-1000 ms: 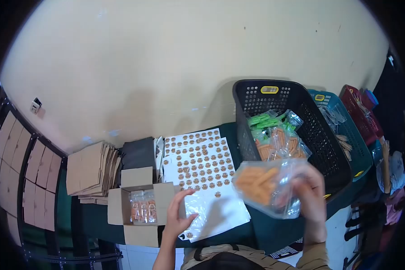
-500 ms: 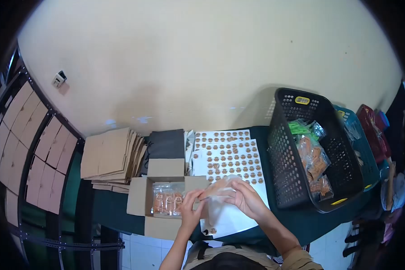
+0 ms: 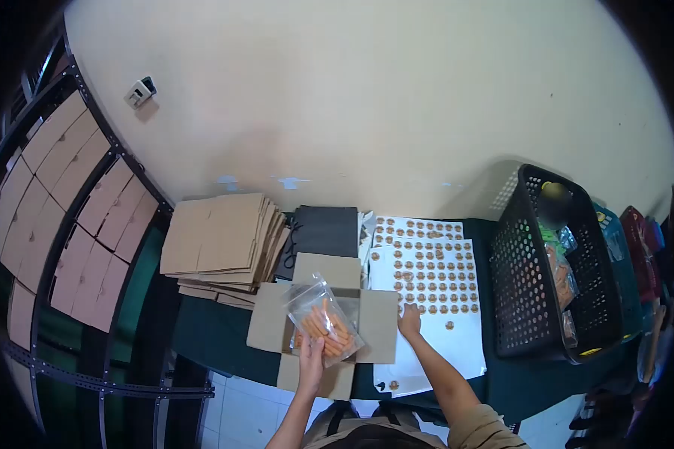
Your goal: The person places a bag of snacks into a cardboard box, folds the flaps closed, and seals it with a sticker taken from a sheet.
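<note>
Clear bag (image 3: 323,319) of orange sticks (image 3: 329,331) tilts, gripped by left fingers (image 3: 318,346); spread of right fingers (image 3: 408,311) unclear.

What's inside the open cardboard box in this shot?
Packets lie in the open cardboard box, but only their edges show. The bag of orange sticks, held above it in the left hand, covers most of the inside.

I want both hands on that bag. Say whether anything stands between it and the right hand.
The right flap of the box lies between the right hand, at the sticker sheet, and the bag of orange sticks, held over the box by the left hand. Reaching over seems easy.
</note>
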The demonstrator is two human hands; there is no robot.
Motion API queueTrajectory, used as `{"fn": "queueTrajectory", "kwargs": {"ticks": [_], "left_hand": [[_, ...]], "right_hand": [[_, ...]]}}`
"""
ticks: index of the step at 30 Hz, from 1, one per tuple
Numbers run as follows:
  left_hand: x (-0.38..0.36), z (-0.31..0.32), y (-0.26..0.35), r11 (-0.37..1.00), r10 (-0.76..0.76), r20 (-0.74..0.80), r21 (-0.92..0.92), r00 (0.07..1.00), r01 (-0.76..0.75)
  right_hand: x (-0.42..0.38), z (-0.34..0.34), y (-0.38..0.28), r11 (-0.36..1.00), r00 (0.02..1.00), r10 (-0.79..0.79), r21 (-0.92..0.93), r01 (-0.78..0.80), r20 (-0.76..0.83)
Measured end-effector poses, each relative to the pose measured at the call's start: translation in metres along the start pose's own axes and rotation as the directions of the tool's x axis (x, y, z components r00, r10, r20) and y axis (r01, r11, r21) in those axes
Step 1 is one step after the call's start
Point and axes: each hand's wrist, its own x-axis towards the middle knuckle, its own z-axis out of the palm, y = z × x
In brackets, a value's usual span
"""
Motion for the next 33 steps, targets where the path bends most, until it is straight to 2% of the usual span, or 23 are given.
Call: {"fn": "queueTrajectory", "kwargs": {"ticks": [1,2,7,9,11,15,17,18,19,21,22,23,25,26,28,29,31,33], "left_hand": [[0.000,-0.006,0.003,1.000,0.004,-0.003,0.005,1.000,-0.004],[0.000,-0.012,0.006,1.000,-0.017,-0.008,-0.002,1.000,0.017],[0.001,-0.041,0.023,0.996,-0.072,0.024,0.062,0.997,0.071],[0.000,-0.046,0.028,0.995,-0.088,0.008,0.042,0.996,0.088],[0.000,-0.047,0.034,0.992,-0.089,0.030,0.091,0.996,0.086],[0.002,-0.052,0.035,0.997,-0.075,0.074,0.036,0.994,0.072],[0.002,-0.046,0.044,0.995,-0.066,0.073,0.083,0.995,0.060],[0.003,-0.045,0.045,0.996,-0.084,0.108,0.042,0.991,0.080],[0.005,-0.043,0.047,0.995,-0.100,0.144,0.000,0.984,0.101],[0.006,-0.035,0.055,0.998,-0.060,0.167,-0.010,0.984,0.062],[0.006,-0.034,0.056,0.997,-0.076,0.180,0.001,0.981,0.077],[0.007,-0.034,0.058,0.996,-0.093,0.192,0.014,0.977,0.092],[0.008,-0.033,0.060,0.993,-0.119,0.231,0.033,0.966,0.114],[0.008,-0.032,0.061,0.990,-0.143,0.263,0.055,0.954,0.133],[0.007,-0.026,0.061,0.994,-0.111,0.295,0.042,0.949,0.103],[0.007,-0.023,0.061,0.997,-0.073,0.319,0.031,0.945,0.066],[0.004,-0.018,0.065,0.997,-0.081,0.329,0.045,0.941,0.070],[0.002,-0.015,0.067,0.996,-0.020,0.364,0.089,0.931,-0.013]], "right_hand": [[0.000,0.000,-0.006,0.999,0.999,0.031,-0.044,-0.031,-0.010],[-0.004,0.000,-0.012,0.996,0.995,-0.028,-0.089,0.020,-0.095],[-0.001,0.016,-0.014,0.992,0.997,0.000,-0.123,-0.009,-0.075],[0.004,0.018,-0.013,0.987,0.978,0.159,0.046,-0.154,-0.135],[0.009,0.026,-0.002,0.982,0.970,0.176,0.099,-0.162,-0.166],[0.014,0.023,0.005,0.973,0.982,0.183,0.149,-0.174,-0.049],[0.015,0.035,0.020,0.876,0.968,0.218,0.462,-0.137,-0.127],[0.022,0.043,0.033,0.654,0.936,0.346,0.700,-0.289,0.064],[0.016,0.024,0.023,0.657,0.936,0.349,0.697,-0.287,0.056],[-0.004,-0.051,-0.025,0.243,0.856,0.424,0.873,-0.423,0.296],[-0.008,-0.070,-0.031,0.273,0.898,0.369,0.896,-0.349,0.238],[-0.016,-0.097,-0.048,0.275,0.898,0.374,0.897,-0.347,0.233],[-0.042,-0.161,-0.109,0.207,0.979,0.160,0.966,-0.155,0.123],[-0.054,-0.184,-0.135,0.225,0.994,0.070,0.970,-0.095,0.082],[-0.082,-0.221,-0.179,0.301,0.992,-0.120,0.954,-0.002,0.040],[-0.097,-0.230,-0.196,0.304,0.993,-0.114,0.953,0.001,0.036],[-0.118,-0.240,-0.225,0.421,0.955,-0.288,0.886,0.194,-0.072],[-0.131,-0.243,-0.244,0.462,0.955,-0.284,0.861,0.213,-0.084]]}}
